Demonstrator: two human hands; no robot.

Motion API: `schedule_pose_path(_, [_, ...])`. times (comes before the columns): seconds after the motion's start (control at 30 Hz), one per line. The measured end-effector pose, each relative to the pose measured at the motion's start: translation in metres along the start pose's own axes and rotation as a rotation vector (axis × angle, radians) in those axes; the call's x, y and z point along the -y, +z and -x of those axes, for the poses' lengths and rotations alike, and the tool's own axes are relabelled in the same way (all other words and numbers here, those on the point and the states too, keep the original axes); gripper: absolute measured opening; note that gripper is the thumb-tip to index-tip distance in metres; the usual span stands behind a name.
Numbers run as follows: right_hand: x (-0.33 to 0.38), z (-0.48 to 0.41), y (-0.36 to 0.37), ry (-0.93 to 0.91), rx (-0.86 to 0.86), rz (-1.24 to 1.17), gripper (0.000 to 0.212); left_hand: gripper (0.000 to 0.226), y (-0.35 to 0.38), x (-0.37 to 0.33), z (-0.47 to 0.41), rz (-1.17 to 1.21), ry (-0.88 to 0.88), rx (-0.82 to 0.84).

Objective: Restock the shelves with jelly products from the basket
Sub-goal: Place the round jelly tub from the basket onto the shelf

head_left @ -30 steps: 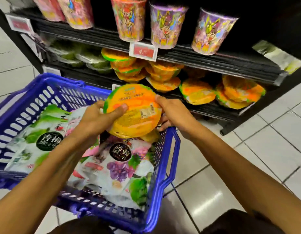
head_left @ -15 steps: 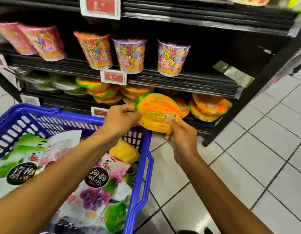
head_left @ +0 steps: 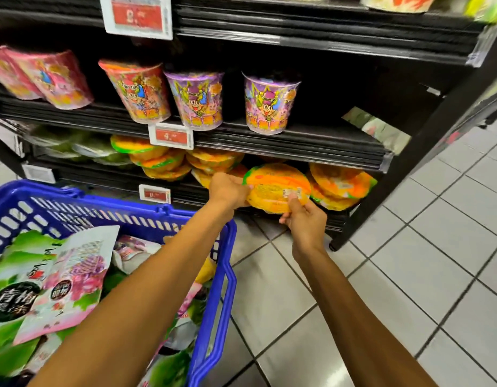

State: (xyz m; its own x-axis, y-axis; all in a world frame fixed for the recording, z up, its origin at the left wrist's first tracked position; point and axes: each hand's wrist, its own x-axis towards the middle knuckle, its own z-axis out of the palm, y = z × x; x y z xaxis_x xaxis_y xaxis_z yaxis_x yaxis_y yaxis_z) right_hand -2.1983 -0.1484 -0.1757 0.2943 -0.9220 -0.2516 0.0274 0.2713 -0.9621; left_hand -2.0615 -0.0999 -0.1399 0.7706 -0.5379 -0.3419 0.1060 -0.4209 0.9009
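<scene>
At the far left, a blue basket (head_left: 231, 248) is seen on the floor side of the aisle, loaded with jelly pouches (head_left: 64, 277) not yet shelved. Past it, on the bottom shelf (head_left: 107, 178), orange packs are piled in a leaning stack (head_left: 160, 163).

Next, the left hand (head_left: 227, 189) is clamped on the left rim of a round orange pack (head_left: 276, 188), thumb on top. The pack is held tilted at the shelf mouth, in front of the gap between the piles and not yet set down. Its lower right edge is pinched by the right hand (head_left: 303, 219), so both hands are closed on the one pack. Just to the right, a second pile (head_left: 342, 185) is propped up at the shelf end.

Trouble is likely to be caused by the tight slot. If the pack is pushed in tilted, the neighbouring piles could be nudged and slid off onto the floor. The upper shelf edge (head_left: 297, 152) could also be struck by the raised rim. A thin rim pinch may slip if it is released unevenly.
</scene>
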Motion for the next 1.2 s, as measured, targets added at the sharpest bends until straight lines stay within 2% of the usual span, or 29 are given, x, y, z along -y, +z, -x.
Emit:
schedule_pose_path(0.13, [-0.004,-0.003,0.002,0.027,-0.034,-0.128,0.023,0.025,0.000,0.003,-0.002,0.127,-0.066,0.059])
schedule_pose_path(0.3, [-0.007,0.004,0.010,0.113,-0.112,-0.285,0.020,0.040,-0.001,0.002,0.002,0.105,-0.157,0.242])
schedule_pose_path(0.37, [-0.003,0.003,0.012,0.114,-0.147,-0.300,0.021,0.035,0.001,0.002,0.000,0.113,-0.135,0.200])
schedule_pose_path(0.47, [0.003,0.000,0.015,0.125,-0.179,-0.310,0.022,0.010,0.008,0.006,-0.003,0.119,-0.075,0.105])
schedule_pose_path(0.53, [0.005,-0.003,0.016,0.134,-0.180,-0.306,0.023,0.009,0.012,0.007,-0.005,0.121,-0.057,0.078])
schedule_pose_path(0.63, [0.005,-0.005,0.016,0.131,-0.185,-0.293,0.031,0.029,0.014,0.008,-0.005,0.137,-0.059,0.083])
schedule_pose_path(0.73, [0.003,-0.005,0.017,0.130,-0.185,-0.277,0.035,0.030,0.011,0.005,-0.003,0.140,-0.068,0.117])
schedule_pose_path(0.8, [0.003,-0.004,0.016,0.135,-0.175,-0.278,0.034,0.026,0.007,0.003,0.000,0.098,-0.070,0.140])
schedule_pose_path(0.87, [0.004,0.000,0.014,0.159,-0.176,-0.250,0.029,0.016,0.000,0.001,0.005,-0.081,0.006,0.153])
schedule_pose_path(0.93, [0.007,0.008,0.013,0.181,-0.195,-0.121,0.022,0.033,-0.012,-0.004,0.008,-0.345,0.192,0.106])
schedule_pose_path(1.0, [0.013,0.019,0.016,0.143,-0.126,0.000,0.018,0.037,-0.028,-0.014,0.012,-0.452,0.351,0.020])
schedule_pose_path(1.1, [0.025,0.042,0.030,0.015,0.149,0.075,0.010,0.027,-0.058,-0.019,0.026,-0.445,0.506,-0.041])
schedule_pose_path(1.2, [0.028,0.063,0.054,-0.205,0.374,0.281,0.008,0.034,-0.088,0.002,0.047,-0.551,0.500,-0.076])
